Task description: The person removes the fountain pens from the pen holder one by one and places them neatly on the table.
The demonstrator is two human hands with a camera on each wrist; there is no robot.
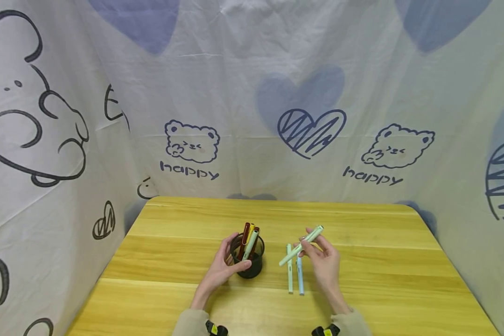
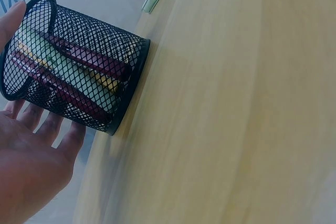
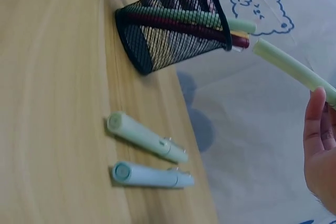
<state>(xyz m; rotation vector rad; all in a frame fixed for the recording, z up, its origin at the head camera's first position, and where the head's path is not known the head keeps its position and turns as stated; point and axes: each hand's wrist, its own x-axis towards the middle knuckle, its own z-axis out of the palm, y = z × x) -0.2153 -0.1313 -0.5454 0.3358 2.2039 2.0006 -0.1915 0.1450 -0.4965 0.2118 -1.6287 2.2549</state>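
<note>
A black mesh pen holder point(image 1: 252, 269) stands upright on the table, and my left hand point(image 1: 221, 269) grips it from the left with the thumb in front. Inside it are dark red pens point(image 1: 245, 234), a yellow pen point(image 1: 250, 232) and a light green pen point(image 1: 251, 245). To the right, above the table, my right hand point(image 1: 326, 263) pinches another light green pen point(image 3: 289, 62), tilted, its lower end pointing towards the holder. Beneath that pen, a light green pen point(image 3: 144, 136) and a light blue pen point(image 3: 152, 176) lie side by side on the table.
The wooden table point(image 1: 159, 261) extends around both hands. Behind it and at the sides hangs a pale cloth point(image 1: 243, 158) printed with bears and hearts.
</note>
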